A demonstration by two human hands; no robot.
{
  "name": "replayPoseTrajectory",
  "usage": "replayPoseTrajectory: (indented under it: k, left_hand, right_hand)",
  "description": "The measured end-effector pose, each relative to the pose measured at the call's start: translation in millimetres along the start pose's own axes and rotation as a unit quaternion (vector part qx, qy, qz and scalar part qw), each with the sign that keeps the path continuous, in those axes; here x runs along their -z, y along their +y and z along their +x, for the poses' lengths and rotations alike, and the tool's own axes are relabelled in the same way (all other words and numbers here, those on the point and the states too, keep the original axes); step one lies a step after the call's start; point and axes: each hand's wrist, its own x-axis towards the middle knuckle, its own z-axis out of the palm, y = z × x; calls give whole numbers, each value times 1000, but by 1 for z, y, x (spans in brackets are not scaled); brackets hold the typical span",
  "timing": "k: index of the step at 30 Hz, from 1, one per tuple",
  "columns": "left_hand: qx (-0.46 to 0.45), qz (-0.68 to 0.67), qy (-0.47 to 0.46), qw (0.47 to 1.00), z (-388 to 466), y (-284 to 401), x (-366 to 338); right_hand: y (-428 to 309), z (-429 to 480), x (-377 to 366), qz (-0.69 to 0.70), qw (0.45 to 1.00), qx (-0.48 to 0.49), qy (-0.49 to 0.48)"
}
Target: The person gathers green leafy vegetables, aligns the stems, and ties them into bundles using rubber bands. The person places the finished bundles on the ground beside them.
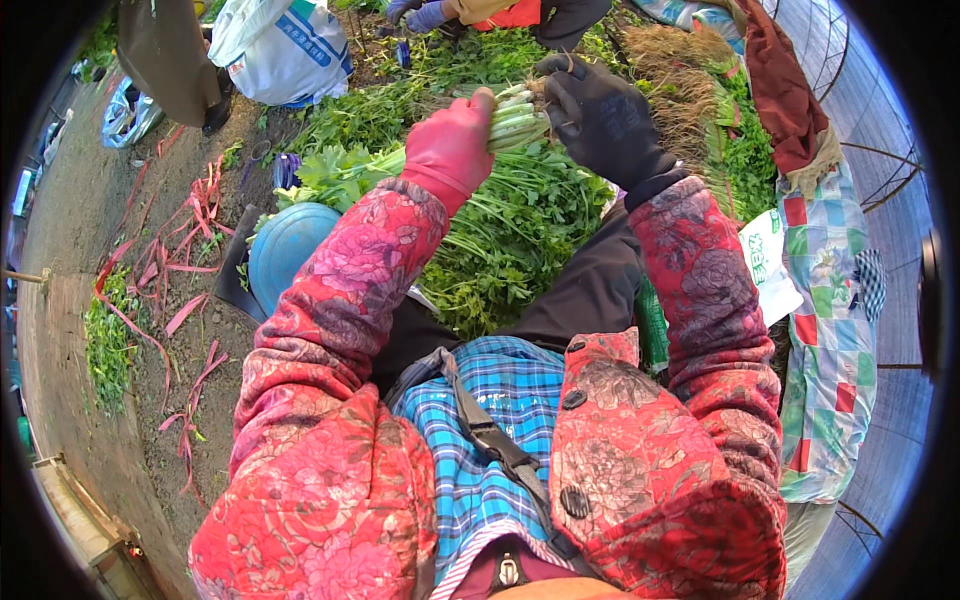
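Note:
My left hand (pixel 455 142), in a pink rubber glove, is closed around a bunch of leafy green stalks that look like celery (pixel 516 120). The pale stalk bases point right, and the leaves trail to the left under my wrist. At the root end is my right hand (pixel 600 112), in a black glove, its curled fingers touching the brownish roots (pixel 537 90). Whether it grips them firmly is hard to tell. Below both hands, a large heap of loose leafy greens (pixel 517 225) lies between my legs.
A blue round lid or bowl (pixel 292 244) sits left of the heap. Pink ribbons (pixel 199 210) litter the soil. Rooted bundles (pixel 675 82) are stacked at right beside a checkered cloth (pixel 829 322). A co-worker's gloved hands (pixel 420 15) and a white sack (pixel 285 52) are at the top.

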Motion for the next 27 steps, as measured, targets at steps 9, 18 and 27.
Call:
replayPoseTrajectory:
  k: [9, 18, 27]
  left_hand:
    - [32, -468, -107, 877, 5, -24, -18]
    - [119, -675, -378, 622, 4, -2, -2]
    - [152, -654, -371, 641, 0, 0, -1]
  right_hand:
    - [44, -11, -21, 382, 887, -136, 219]
    - [7, -28, -58, 779, 594, -182, 90]
    - [7, -1, -64, 507, 844, -141, 109]
